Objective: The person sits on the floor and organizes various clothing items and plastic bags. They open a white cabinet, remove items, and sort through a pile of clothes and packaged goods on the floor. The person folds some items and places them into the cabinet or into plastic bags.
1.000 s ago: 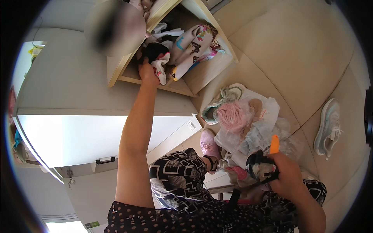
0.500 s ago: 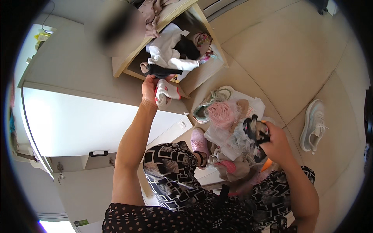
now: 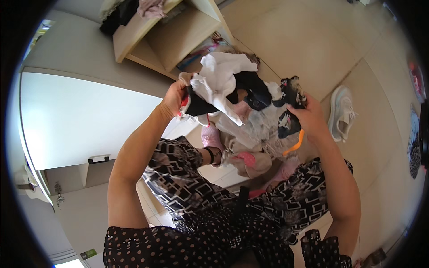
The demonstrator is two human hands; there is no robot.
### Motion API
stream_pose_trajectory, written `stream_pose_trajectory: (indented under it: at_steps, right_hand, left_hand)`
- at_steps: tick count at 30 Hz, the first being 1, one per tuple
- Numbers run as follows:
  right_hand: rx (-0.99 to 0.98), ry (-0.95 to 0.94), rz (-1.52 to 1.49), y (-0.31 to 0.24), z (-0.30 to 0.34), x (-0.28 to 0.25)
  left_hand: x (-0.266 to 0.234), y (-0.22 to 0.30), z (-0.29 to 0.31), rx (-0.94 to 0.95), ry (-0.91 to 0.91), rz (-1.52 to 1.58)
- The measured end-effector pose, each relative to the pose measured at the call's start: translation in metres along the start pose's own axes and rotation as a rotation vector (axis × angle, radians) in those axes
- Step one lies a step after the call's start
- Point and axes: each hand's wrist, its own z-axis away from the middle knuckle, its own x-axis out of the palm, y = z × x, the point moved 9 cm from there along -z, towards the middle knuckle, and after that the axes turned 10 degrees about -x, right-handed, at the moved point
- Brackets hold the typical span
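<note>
My left hand (image 3: 173,98) is closed around a bunch of socks in front of the open wooden compartment. White socks (image 3: 220,73) and a black sock (image 3: 199,106) hang out of this bunch, and a piece with red trim (image 3: 183,103) shows at my fingers. Another black sock (image 3: 255,93) spreads to the right, towards my other hand. My right hand (image 3: 311,118) grips a bundle of black cloth with small patterns (image 3: 292,91), perhaps socks too. Below both hands lies a clear plastic bag (image 3: 259,127), partly covered by the socks.
The pale wooden compartment (image 3: 190,33) has colourful items at its right side and pink cloth (image 3: 152,8) on top. A white cabinet door (image 3: 85,118) stands at left. Between my legs are a pink shoe (image 3: 211,137), a beige cloth (image 3: 257,166) and an orange strip (image 3: 295,145). A white sneaker (image 3: 342,114) rests at right.
My left hand has drawn the white and black socks out of the compartment, towards the right. My right hand has moved up and nearer to them, still holding the black patterned cloth.
</note>
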Motion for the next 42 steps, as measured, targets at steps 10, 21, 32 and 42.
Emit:
stream_pose_trajectory:
  at_steps: [10, 21, 32, 42]
  right_hand:
    - [-0.110, -0.328, 0.803, 0.044, 0.047, -0.034]
    - [0.204, -0.492, 0.251, 0.054, 0.081, 0.017]
    - [0.053, -0.624, 0.584, 0.078, 0.090, 0.002]
    - [-0.008, -0.980, 1.049, 0.066, 0.122, 0.001]
  left_hand:
    - [0.028, -0.099, -0.016, 0.324, -0.150, -1.144]
    - [-0.009, -0.098, 0.064, 0.277, 0.292, -0.351]
    - [0.179, -0.178, 0.065, 0.701, -0.149, -0.885]
    - [0.159, -0.122, -0.023, 0.939, 0.270, -1.684]
